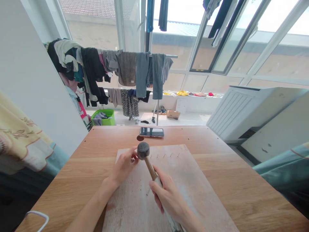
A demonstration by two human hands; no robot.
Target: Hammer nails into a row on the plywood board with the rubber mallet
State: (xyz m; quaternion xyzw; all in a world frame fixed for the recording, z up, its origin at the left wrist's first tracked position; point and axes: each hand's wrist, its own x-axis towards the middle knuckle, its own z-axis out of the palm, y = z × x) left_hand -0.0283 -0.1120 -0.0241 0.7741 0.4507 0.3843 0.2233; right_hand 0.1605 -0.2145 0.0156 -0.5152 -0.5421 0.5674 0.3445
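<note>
Head view: right hand (165, 190) wrapped round hammer (150, 168) over board (185, 180); left hand (125, 165) curled by hammer's head, grip hidden. Nails (164, 155) stand proud in row; judged part-driven, full sinking undone.

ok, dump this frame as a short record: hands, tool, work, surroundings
right grip: closed on hammer
left grip: beside hammer head; anything held is hidden
board: flat on table
nails: row in board, right of hammer head
phone: on table, beyond board
background: laundry on rack, green bin
</note>
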